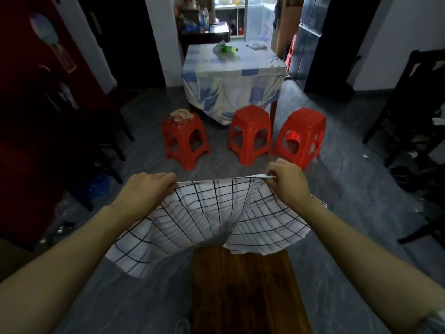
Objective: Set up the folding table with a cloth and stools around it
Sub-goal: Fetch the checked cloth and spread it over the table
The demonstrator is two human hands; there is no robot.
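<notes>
I hold a white cloth (204,220) with a black grid pattern up in the air by its top edge. My left hand (147,189) grips the left corner and my right hand (286,182) pinches the right corner. The cloth sags between them, and its lower edge hangs over the far end of the brown wooden folding table (243,288) below me. Three red plastic stools stand on the floor beyond: a left stool (184,138) with a small bundle on its seat, a middle stool (250,131) and a right stool (301,136).
A bigger table under a blue and cream cloth (231,78) stands behind the stools, with a green bottle (227,49) on it. Dark chairs stand at the left (96,131) and right (409,112). Grey floor (349,189) lies open around the folding table.
</notes>
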